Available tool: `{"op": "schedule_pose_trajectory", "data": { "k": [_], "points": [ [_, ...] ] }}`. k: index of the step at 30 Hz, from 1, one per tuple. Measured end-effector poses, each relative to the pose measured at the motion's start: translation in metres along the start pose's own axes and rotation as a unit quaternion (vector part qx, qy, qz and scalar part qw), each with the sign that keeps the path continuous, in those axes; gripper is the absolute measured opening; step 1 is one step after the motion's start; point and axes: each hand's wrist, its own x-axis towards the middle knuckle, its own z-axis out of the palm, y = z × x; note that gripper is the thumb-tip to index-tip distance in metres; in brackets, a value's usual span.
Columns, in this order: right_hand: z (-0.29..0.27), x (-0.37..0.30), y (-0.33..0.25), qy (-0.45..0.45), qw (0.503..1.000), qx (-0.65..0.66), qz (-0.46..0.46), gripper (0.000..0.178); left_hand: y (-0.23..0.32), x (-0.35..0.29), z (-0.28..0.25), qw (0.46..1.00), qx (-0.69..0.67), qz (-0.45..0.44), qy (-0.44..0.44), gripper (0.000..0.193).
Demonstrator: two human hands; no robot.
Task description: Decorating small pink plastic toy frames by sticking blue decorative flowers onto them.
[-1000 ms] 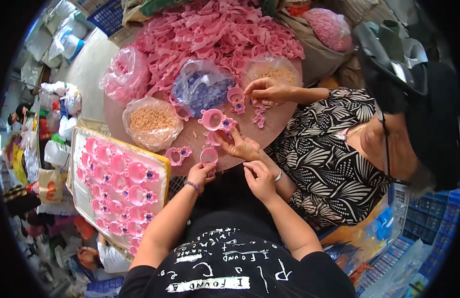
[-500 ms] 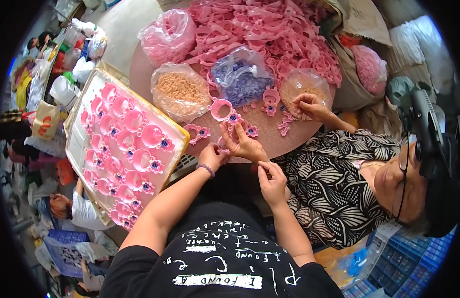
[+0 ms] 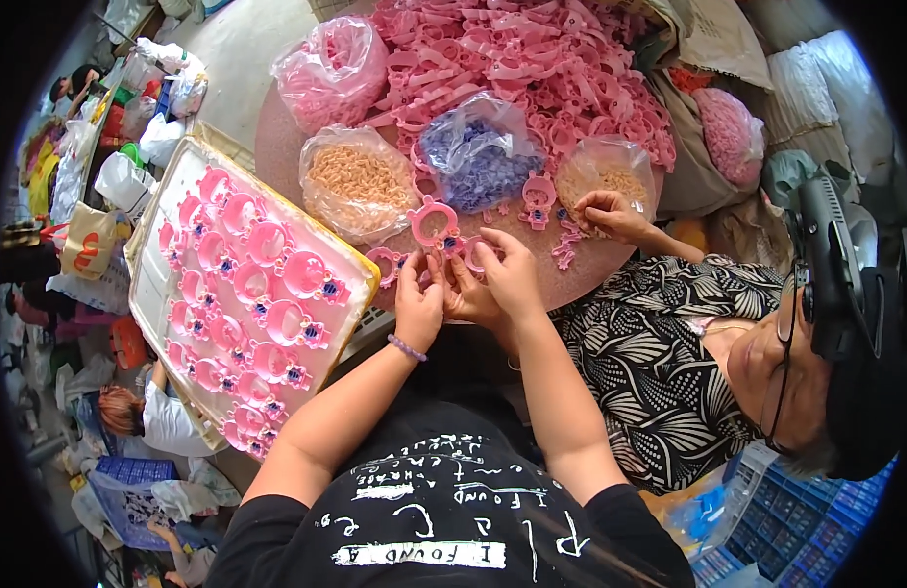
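My left hand (image 3: 419, 302), with a beaded bracelet at the wrist, is closed in a pinch; what its fingertips hold is mostly hidden. My right hand (image 3: 517, 279) has its thumb and fingers on a small pink ring-shaped plastic piece (image 3: 474, 257) at the table's near edge. Between my hands a co-worker's hand (image 3: 465, 302) reaches in from the right, partly covered by mine. Just beyond the fingertips is a larger pink ring-shaped piece (image 3: 434, 223) with a dark blue part at its lower end. Another pink piece (image 3: 386, 265) lies left of my left hand.
A white tray (image 3: 321, 367) with rows of pink ring pieces stands at left. On the round table (image 3: 287, 186) are bags of orange bits (image 3: 355, 176), blue bits (image 3: 483, 162) and pink bits (image 3: 331, 73), before a pink heap (image 3: 532, 59). A co-worker (image 3: 639, 372) sits at right.
My right hand has moved up and forward to the pink piece beside the co-worker's fingers. My left hand has shifted slightly forward. The larger ring piece has tilted a little.
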Motion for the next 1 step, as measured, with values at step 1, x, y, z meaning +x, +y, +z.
{"op": "schedule_pose_trajectory", "data": {
  "k": [1],
  "points": [
    [0.0055, 0.0058, 0.0014, -0.059, 0.994, 0.072, 0.063, 0.029, 0.0014, 0.0062, 0.0029, 0.989, -0.129, -0.065, -0.014, 0.055]
  ]
}}
